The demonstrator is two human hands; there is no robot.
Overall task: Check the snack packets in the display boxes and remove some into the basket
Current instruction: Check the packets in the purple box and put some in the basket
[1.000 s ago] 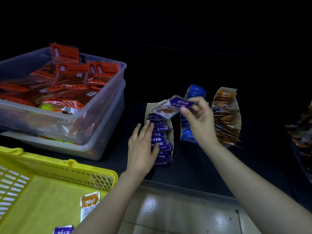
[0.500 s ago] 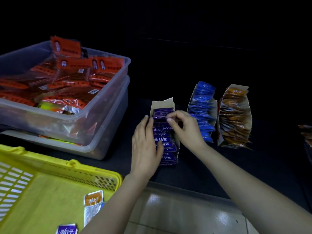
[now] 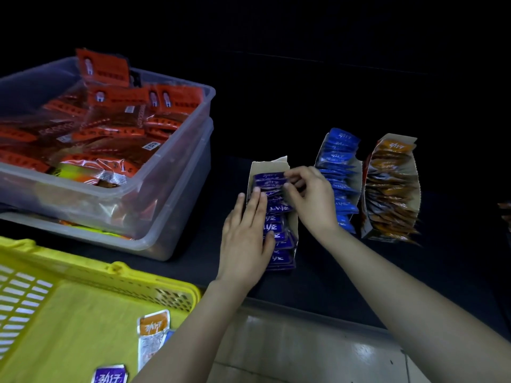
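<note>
Dark shelf (image 3: 345, 272): carries the tubs and three display boxes; pale floor tiles (image 3: 290, 349) show below its front edge.
Clear tubs: the upper tub (image 3: 171, 172) is nested in the lower tub (image 3: 188, 211) at far left, and is heaped with red packets (image 3: 110, 125).
Yellow basket (image 3: 110, 275): lower left, in front of the tubs.
Orange display box (image 3: 391, 189): rightmost of the row, with its packets fanned upright.
Blue display box (image 3: 338, 156): just left of the orange one and partly hidden behind the right hand.
Purple display box (image 3: 269, 164): leftmost of the row, between the two hands, with its cardboard flap standing at the back.
Purple packets (image 3: 279, 225): filed in a row inside that box.
Left hand (image 3: 246, 241): fingers straight and pressed together, lying flat along the box's left side, with the thumb resting on the near packets.
Right hand (image 3: 312, 200): fingers curled, with the tips pinching the top edges of the rearmost purple packets.
Loose orange packet (image 3: 152, 333): lies flat on the basket floor, near the left forearm.
Loose purple packet (image 3: 110, 375): also lies in the basket, at the bottom edge of the view.
</note>
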